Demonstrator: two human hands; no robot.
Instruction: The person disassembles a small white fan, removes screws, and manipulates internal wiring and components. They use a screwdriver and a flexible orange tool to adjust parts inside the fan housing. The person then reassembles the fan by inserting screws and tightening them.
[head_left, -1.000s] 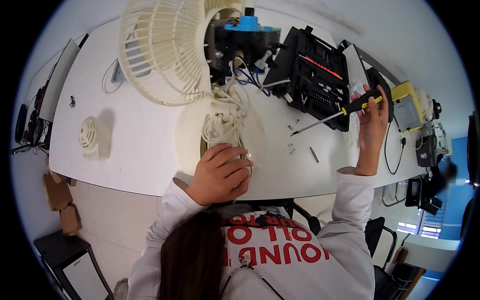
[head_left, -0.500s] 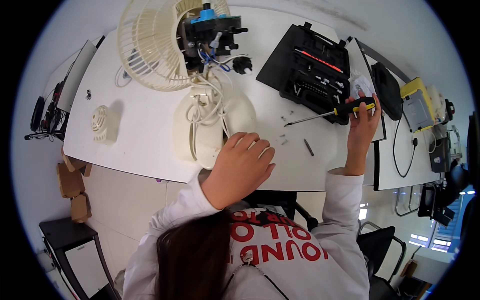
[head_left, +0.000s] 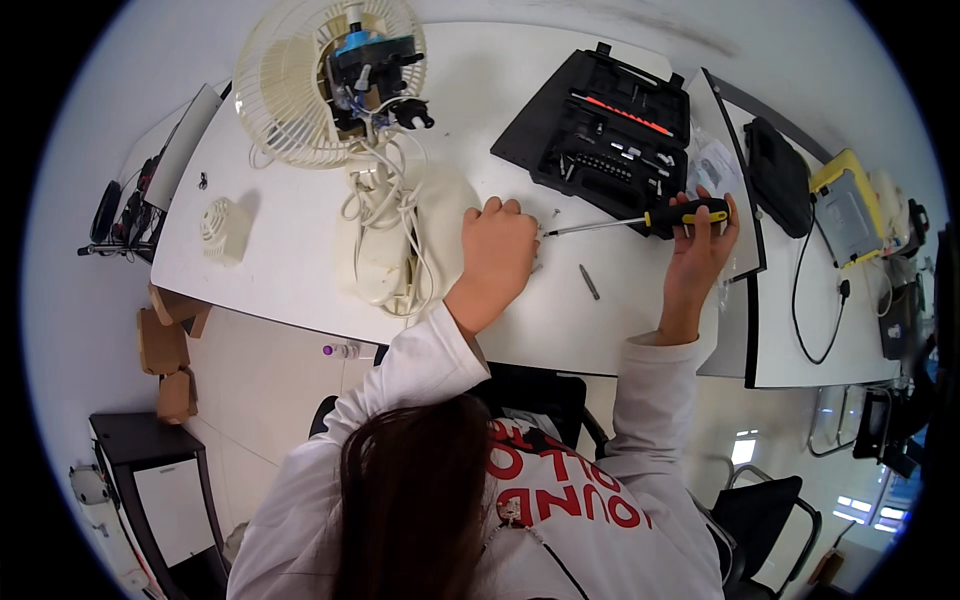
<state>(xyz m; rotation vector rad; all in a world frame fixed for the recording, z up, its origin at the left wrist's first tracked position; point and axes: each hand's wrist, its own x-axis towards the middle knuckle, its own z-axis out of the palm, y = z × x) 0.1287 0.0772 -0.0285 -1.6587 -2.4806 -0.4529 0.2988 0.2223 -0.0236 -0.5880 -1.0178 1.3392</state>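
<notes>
At eleven o'clock, a cream fan [head_left: 285,95] with its motor [head_left: 360,75] bare. Near centre, the left hand [head_left: 498,245] with fingers curled, impossible to tell whether holding anything. At two, a screwdriver [head_left: 600,226] with its tip just beside that hand; between two and three, the right hand [head_left: 695,262] grasping the handle [head_left: 672,216]. Best steered slowly, tip clear of knuckles.

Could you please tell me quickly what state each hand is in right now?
Left hand: fingers curled, beside small metal parts; whether it grips anything cannot be told.
Right hand: holding the screwdriver by its black-and-yellow handle.
</notes>
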